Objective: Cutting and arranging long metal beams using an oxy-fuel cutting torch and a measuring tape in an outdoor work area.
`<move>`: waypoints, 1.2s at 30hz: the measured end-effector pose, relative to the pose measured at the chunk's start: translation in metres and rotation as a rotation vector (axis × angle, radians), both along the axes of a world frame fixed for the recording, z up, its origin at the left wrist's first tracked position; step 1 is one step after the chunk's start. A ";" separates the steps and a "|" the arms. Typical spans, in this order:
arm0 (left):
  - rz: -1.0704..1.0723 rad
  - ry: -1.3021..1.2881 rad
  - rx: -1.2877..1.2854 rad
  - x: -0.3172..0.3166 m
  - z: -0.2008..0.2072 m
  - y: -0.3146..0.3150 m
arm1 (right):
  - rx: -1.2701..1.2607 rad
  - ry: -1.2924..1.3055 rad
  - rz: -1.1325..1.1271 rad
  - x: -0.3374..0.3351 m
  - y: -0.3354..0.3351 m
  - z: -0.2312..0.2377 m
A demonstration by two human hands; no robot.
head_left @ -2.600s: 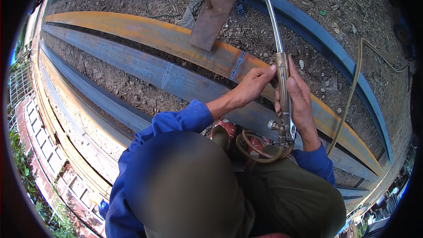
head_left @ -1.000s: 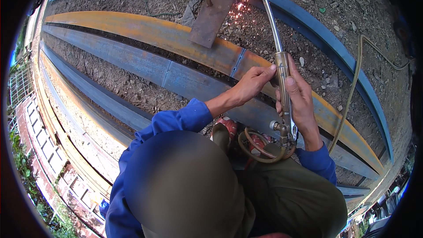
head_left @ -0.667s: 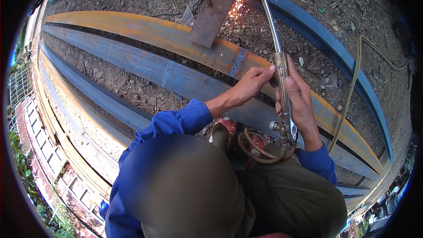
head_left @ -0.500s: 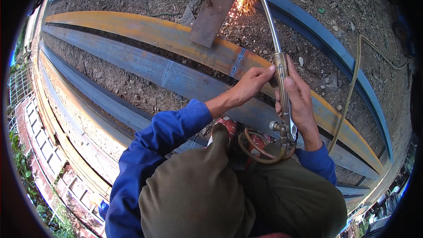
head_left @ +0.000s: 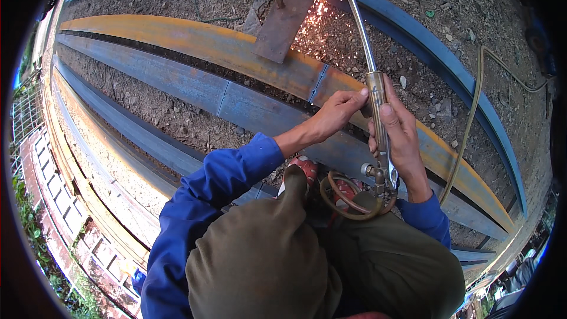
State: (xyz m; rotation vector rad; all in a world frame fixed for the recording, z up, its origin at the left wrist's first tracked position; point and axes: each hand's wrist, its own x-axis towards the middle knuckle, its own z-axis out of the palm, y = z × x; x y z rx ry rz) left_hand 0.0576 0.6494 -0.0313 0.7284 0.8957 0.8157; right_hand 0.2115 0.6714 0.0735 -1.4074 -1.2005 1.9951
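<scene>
While the left hand point(head_left: 341, 111) pinches the torch handle point(head_left: 379, 115) and the right hand point(head_left: 403, 139) wraps around it, sparks point(head_left: 316, 20) spray beyond it. The handle's dark marks point(head_left: 376, 90) are unreadable.

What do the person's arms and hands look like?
The left sleeve is long, blue and wrinkled, ending near the wrist. The right sleeve is blue too, but only its lower part shows. The left hand and right hand are bare.
</scene>
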 end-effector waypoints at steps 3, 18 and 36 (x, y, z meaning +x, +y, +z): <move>-0.017 -0.001 -0.013 -0.002 0.002 0.000 | -0.003 0.004 0.005 0.001 -0.001 0.001; 0.063 0.016 0.025 0.002 0.005 -0.004 | -0.012 0.008 -0.003 0.001 -0.004 0.003; -0.033 -0.002 -0.017 -0.002 -0.003 -0.008 | -0.009 -0.005 0.003 0.001 -0.008 0.005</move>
